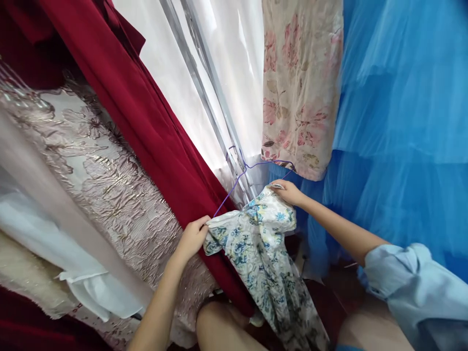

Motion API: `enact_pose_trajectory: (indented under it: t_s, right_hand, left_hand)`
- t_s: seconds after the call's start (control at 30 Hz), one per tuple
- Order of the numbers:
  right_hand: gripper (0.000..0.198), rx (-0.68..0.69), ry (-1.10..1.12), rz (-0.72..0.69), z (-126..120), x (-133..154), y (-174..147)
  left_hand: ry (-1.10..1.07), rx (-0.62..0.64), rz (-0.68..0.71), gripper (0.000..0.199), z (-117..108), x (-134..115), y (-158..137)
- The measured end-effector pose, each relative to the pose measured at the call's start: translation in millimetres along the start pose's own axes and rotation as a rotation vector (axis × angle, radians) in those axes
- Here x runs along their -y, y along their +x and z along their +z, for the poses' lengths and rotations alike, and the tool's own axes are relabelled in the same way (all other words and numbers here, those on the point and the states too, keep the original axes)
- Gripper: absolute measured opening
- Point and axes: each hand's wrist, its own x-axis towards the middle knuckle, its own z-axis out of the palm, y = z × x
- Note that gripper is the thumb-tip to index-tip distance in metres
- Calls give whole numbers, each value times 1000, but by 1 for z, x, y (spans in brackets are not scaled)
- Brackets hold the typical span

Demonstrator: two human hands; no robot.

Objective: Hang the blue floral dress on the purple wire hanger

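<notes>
A white dress with a blue and yellow floral print hangs down between my two hands. My left hand is closed on its left shoulder edge. On the other shoulder, my right hand pinches the fabric near the neckline. A thin purple wire hanger rises above the dress, its hook close to a metal pole. The hanger's left arm runs down to the cloth by my left hand, and its right end shows above my right hand. Its lower part is hidden.
Long garments surround me: a dark red one and a textured pink floral one on the left, a beige floral one and blue tulle on the right. Metal poles stand before white cloth. My knees are below.
</notes>
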Motion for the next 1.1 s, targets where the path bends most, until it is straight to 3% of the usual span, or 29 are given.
enact_pose_trajectory:
  t_s: [0.1,0.2,0.33,0.5,0.6,0.77,0.83,0.97,1.1]
  right_hand:
    - [32,29,-3,43,5,-7,-7]
    - [32,62,6,55,9,-7,-21]
    - [22,102,34,31,23,5,-42]
    - [19,128,56,-24,31,28,-60]
    - [19,48,91,-120,17,32,-63]
    - [17,-419,-48,-133,-27,16,-50]
    - [18,-511,-144,-125,-41,12,-43]
    - [22,-530,-365,-118,-59,19,-31]
    - [24,-354,-632,21,-71,30,-21]
  left_hand:
    - [126,1,65,24,-15,-5,16]
    - [131,-110,135,25,-15,-11,39]
    - [77,-227,143,20,2,-31,71]
    - [35,-315,322,19,29,-65,84]
    - [10,-438,257,23,37,-63,79]
    - [-38,-477,199,19,41,-42,69]
    - [-41,-476,206,21,43,-39,67]
    - [-44,-475,185,22,47,-43,67]
    - [-6,-449,143,23,48,-50,64]
